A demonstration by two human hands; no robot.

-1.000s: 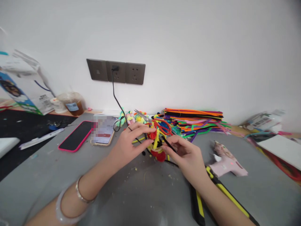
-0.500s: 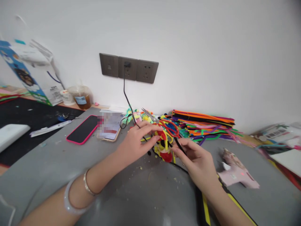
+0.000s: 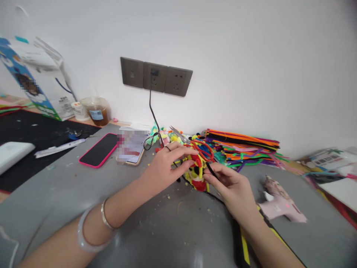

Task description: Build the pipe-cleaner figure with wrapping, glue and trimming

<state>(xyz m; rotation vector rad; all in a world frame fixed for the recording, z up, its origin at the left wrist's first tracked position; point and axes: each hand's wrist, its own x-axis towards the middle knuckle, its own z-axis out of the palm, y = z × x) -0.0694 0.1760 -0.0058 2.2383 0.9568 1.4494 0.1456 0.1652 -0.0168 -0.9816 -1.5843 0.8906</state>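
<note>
Over the grey table [image 3: 164,230], my right hand [image 3: 234,186] pinches a black strip [image 3: 211,169]; my left hand [image 3: 166,163] has its fingers clamped on the red-and-yellow fuzzy piece [image 3: 199,185], between both hands. Farther back lie pipe cleaners [image 3: 245,138].

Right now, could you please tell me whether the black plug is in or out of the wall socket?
In: the black plug sits in the middle wall panel, its cord hanging down.

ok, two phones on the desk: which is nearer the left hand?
The lit-screen phone with the pale edge, just left of the left hand. The pink-cased phone, screen dark, lies farther left.
</note>
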